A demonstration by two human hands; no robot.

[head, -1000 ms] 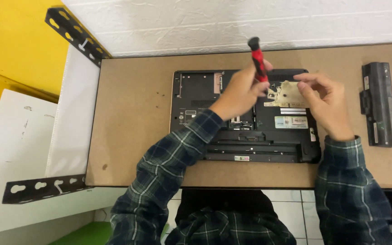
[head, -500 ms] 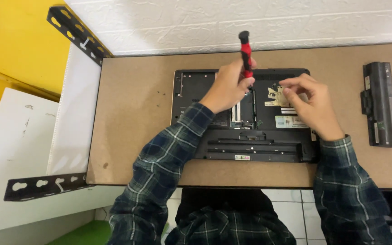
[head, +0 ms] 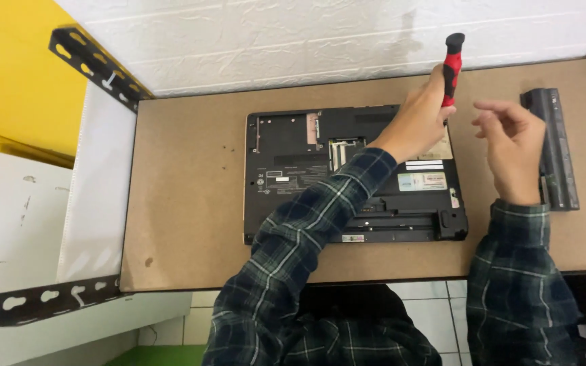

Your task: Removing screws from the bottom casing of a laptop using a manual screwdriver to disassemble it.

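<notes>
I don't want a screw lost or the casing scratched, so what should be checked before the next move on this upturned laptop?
1. Screwdriver firmly gripped in left hand: ok.
2. Driver tip seated on a screw: cannot tell, hidden behind the hand.
3. Right hand steadying the laptop: not ok, it hangs above the table.
4. Battery out and apart from the laptop: ok.
5. Laptop lying flat: ok.

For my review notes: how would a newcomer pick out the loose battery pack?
Start at the brown tabletop and the upturned black laptop. Right of it, past the empty right hand, lies the battery pack: a long, narrow black bar, alone by the edge.
</notes>
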